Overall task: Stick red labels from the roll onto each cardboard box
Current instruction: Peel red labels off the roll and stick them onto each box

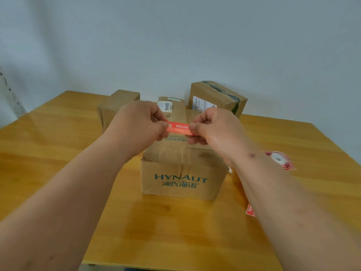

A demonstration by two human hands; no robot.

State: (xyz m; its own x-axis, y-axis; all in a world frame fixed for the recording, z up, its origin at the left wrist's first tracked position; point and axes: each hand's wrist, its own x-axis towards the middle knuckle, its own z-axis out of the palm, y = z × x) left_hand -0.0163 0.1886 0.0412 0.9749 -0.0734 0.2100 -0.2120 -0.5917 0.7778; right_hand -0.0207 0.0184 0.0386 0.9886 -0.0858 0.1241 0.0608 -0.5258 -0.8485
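A red label (178, 128) with white print is stretched flat between my two hands. My left hand (139, 122) pinches its left end and my right hand (212, 127) pinches its right end, just above the top of the nearest cardboard box (182, 173), which is printed HYNAUT. The label roll (280, 159) lies on the table to the right, partly hidden by my right forearm. Three more cardboard boxes stand behind: one at the back left (115, 106), a narrow one with a white sticker (172, 106) in the middle, and a taller one (216, 98) at the back right.
The wooden table (58, 143) runs to a front edge at the bottom of the view. A loose red label piece (250, 210) lies by my right forearm. A pale wall stands close behind the boxes.
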